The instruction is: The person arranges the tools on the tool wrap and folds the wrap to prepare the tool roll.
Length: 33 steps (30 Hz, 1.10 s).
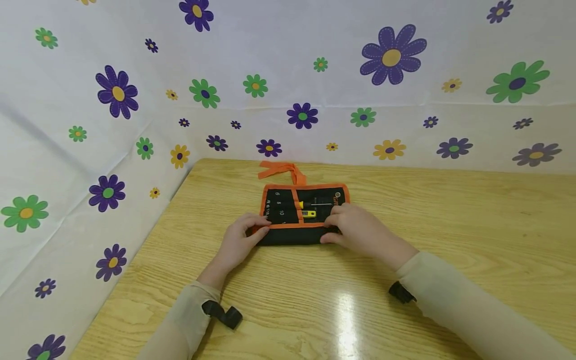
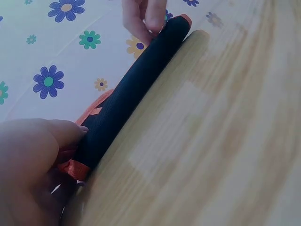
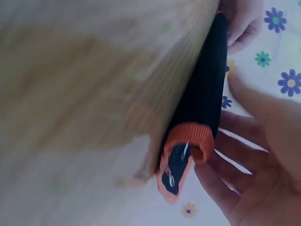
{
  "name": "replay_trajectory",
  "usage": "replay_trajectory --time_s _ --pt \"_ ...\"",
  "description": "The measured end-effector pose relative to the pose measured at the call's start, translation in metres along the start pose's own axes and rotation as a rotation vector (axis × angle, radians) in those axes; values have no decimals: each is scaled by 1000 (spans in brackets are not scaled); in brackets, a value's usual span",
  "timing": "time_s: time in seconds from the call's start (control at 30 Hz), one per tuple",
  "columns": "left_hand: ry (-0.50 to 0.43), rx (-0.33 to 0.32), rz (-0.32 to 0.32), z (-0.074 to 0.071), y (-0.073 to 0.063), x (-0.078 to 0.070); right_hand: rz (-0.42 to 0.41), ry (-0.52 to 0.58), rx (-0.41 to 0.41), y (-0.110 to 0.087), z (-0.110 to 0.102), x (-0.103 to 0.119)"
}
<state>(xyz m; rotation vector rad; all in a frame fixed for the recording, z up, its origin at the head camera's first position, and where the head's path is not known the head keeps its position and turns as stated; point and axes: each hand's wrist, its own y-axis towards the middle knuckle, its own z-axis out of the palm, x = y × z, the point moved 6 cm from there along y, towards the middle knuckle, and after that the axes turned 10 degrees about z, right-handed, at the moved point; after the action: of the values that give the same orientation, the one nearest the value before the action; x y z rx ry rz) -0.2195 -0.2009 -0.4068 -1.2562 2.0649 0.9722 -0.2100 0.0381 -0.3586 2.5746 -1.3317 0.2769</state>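
A black tool roll (image 1: 281,236) with orange trim lies on the table, its near edge rolled into a thick fold. A small screwdriver (image 1: 320,204) and a yellow-handled tool (image 1: 309,214) show in its open part, beside printed numbers. My left hand (image 1: 238,240) holds the left end of the fold, thumb on the near side; in the left wrist view the thumb presses the black cloth (image 2: 136,89). My right hand (image 1: 360,227) holds the right end, fingers over the top and thumb low in front. The rolled orange end (image 3: 190,136) shows beside its fingers in the right wrist view.
An orange tie strap (image 1: 283,170) trails from the far edge of the roll. The wooden table (image 1: 450,225) meets a flower-printed white cloth (image 1: 333,85) at the back and left. Black bands (image 1: 223,315) hang at both sleeve cuffs.
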Motion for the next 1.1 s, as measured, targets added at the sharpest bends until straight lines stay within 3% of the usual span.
replay_trajectory --time_s 0.13,0.23,0.5,0.6,0.87,0.97,1.1 --pt "19 8 -5 0 -1 -1 65 -52 150 0 7 -2" --pt "17 5 0 0 -1 0 73 -51 186 0 10 -3" --pt "-32 -2 -50 1 -2 6 124 176 205 -2 10 -13" --pt "-67 -12 -73 1 -3 7 136 224 208 0 11 -17" --pt "-106 1 -58 2 -2 4 146 301 150 3 8 -27" --pt "-114 -2 -58 0 -1 -3 161 307 151 5 8 -30" --pt "-151 -27 -95 -6 -2 -20 251 335 190 6 10 -36"
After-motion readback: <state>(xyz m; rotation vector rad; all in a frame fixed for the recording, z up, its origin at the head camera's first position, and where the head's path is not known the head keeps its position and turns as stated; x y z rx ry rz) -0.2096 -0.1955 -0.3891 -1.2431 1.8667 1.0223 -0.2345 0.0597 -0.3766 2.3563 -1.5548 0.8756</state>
